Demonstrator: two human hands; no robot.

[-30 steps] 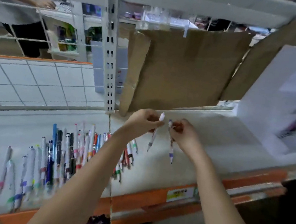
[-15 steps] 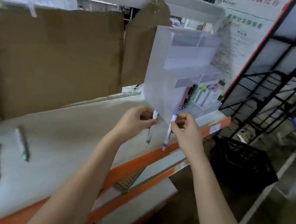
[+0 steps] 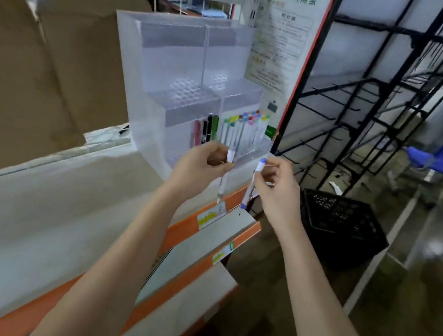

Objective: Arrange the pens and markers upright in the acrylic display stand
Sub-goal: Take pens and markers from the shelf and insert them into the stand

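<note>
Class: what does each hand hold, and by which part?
The left hand pinches a white pen near its top; the right hand pinches a blue-capped pen around its upper half.

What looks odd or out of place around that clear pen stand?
Nothing stands out. The pens already in the acrylic stand stand upright in its lowest tier, and each hand, left hand and right hand, holds one pen.

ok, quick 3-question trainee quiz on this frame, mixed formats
1. True or false: the left hand and right hand each hold one pen.
2. Which tier of the acrylic display stand already holds pens? A) top B) middle C) bottom front
3. Fill in: the pen in the right hand has a ___ cap.

Key: 1 true. 2 C; the upright markers fill the bottom front right compartment. 3 blue.
</note>
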